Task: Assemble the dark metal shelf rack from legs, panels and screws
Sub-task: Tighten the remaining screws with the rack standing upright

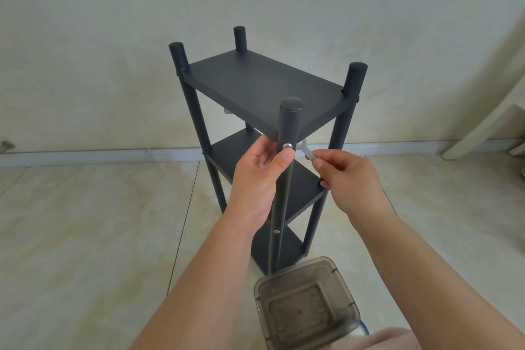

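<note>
The dark metal shelf rack (264,85) stands upright on the tile floor, with three panels between its round legs. A silver screw (287,146) sits in the near front leg (288,122) just under the top panel. My left hand (260,176) wraps that leg, its thumb tip right below the screw. To the right of the leg, my right hand (350,179) pinches a small silver hex key (308,152). Another screw (276,231) shows lower on the same leg.
A smoky translucent plastic container (306,304) sits on the floor at the rack's near foot. The wall and white skirting board (99,155) run behind the rack. White furniture (488,122) leans at the right edge.
</note>
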